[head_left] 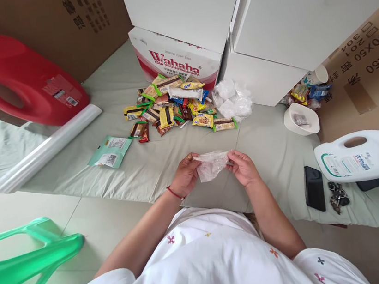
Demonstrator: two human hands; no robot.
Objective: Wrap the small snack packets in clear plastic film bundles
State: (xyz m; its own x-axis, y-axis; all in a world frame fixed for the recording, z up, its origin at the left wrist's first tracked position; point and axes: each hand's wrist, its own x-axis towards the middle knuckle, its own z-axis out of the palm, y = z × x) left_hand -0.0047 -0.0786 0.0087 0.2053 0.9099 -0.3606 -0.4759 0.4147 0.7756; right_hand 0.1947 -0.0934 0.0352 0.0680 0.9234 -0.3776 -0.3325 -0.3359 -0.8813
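Observation:
A crumpled clear plastic bag (211, 166) is stretched between my two hands, just above the near edge of the cloth-covered surface. My left hand (186, 175), with a red string on its wrist, pinches the bag's left corner. Its right corner is gripped by the fingertips of my right hand (242, 167). Beyond them lies a heap of wrapped snacks (171, 107) in yellow, green, brown and blue packets. Several more crumpled clear bags (233, 100) rest against the heap's right side. A flat mint-green packet (110, 151) lies to the left.
On the left are a red detergent jug (27, 79), a roll of clear film (50, 146) and a green plastic stool (33, 260). Boxes, one a Wahaha carton (179, 62), line the back. Rightward are a white bowl (301, 120), white jug (369, 155), phone (313, 189) and keys (338, 197).

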